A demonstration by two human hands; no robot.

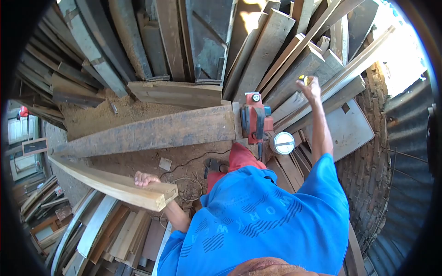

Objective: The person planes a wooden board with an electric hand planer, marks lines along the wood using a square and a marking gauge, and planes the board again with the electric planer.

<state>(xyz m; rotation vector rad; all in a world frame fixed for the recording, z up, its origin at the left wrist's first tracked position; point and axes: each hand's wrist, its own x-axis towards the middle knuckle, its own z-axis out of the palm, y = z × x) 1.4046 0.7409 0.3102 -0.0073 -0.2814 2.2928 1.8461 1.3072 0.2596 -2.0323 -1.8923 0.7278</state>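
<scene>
My left hand [146, 178] grips a pale, freshly planed wooden beam [110, 177] near its squared end, with the fingers over the upper edge. The beam runs away to the left, its far end meeting a long, weathered plank [156, 131]. Stretched out to the right, my right hand [312, 89] is closed around a small yellow-and-black object [302, 78], mostly hidden by the fingers. A red electric planer [254, 120] rests at the near end of the weathered plank, close in front of my body.
Boards [264, 50] lean in a dense row along the back. Beside the planer stands a white-lidded can [282, 143]. A power cord [195, 162] crosses the dirt floor. More stacked timber [124, 234] lies at lower left, and a corrugated metal wall [410, 152] stands on the right.
</scene>
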